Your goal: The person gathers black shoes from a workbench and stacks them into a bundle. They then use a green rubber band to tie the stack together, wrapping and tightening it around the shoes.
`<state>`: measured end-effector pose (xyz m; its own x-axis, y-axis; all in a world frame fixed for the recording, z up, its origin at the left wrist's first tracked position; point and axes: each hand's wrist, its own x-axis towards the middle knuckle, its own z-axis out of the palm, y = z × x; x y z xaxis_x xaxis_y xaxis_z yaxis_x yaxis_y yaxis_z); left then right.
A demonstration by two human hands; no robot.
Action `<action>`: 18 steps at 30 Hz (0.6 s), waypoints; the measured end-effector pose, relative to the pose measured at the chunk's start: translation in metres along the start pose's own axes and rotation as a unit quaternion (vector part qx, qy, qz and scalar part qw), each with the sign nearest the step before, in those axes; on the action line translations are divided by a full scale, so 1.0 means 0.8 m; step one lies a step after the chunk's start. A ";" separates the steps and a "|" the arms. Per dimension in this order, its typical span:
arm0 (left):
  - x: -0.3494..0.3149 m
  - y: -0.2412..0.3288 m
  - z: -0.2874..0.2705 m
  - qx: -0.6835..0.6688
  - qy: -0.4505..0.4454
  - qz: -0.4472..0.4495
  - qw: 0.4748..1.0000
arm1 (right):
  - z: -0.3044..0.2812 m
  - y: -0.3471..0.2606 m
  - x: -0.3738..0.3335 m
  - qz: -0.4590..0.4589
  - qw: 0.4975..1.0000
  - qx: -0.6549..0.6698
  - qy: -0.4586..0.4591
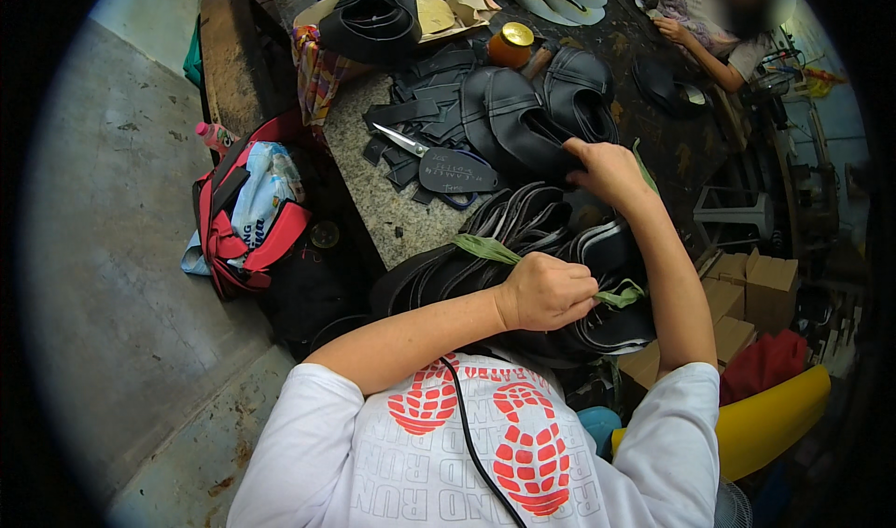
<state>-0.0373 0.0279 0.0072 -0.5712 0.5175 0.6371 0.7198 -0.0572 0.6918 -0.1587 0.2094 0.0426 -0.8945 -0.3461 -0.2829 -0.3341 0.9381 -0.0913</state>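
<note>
My left hand [551, 293] is closed in a fist around a green cloth strip [487, 247], whose ends stick out on both sides. Beneath it lies a bundle of black layered shoe pieces with pale edges [611, 248]. Farther up, my right hand [611, 172] reaches to the edge of black shoe uppers [523, 132], index finger and thumb apart. Its other fingers are partly hidden. More green strip [644, 164] shows beside the right wrist. Left of the uppers lie scissors [399, 140], partly under a dark sole-shaped template [457, 171] with pale handwriting.
Black scraps [434, 85] cover part of the stone-topped table [373, 201]. A jar with a gold lid [511, 45] and a black bag [371, 15] stand behind. A red bag [224, 220] is at left, cardboard boxes [761, 285] at right. Another person [709, 34] works at far right.
</note>
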 end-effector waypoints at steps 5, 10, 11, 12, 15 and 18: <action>-0.001 0.000 0.001 0.005 0.003 0.003 1.000 | 0.026 0.007 0.003 -0.084 0.993 -0.053 -0.070; -0.002 -0.001 0.003 0.005 0.006 0.004 1.000 | 0.027 0.007 0.007 -0.096 0.989 -0.082 -0.077; -0.002 -0.001 0.003 0.004 0.008 0.006 1.000 | 0.026 0.006 0.006 -0.089 0.991 -0.070 -0.073; -0.002 -0.001 0.003 0.003 0.008 0.006 1.000 | 0.026 0.004 0.004 -0.081 0.993 -0.060 -0.068; -0.003 -0.001 0.003 0.006 0.003 0.004 1.000 | 0.021 0.008 0.002 -0.062 0.994 -0.001 -0.085; -0.003 -0.002 0.003 0.002 0.003 0.004 1.000 | 0.012 0.033 0.005 -0.003 0.947 0.312 -0.074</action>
<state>-0.0359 0.0287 0.0036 -0.5686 0.5113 0.6444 0.7254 -0.0578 0.6859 -0.1681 0.2331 0.0300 -0.8260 -0.3896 -0.4074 -0.0576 0.7773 -0.6266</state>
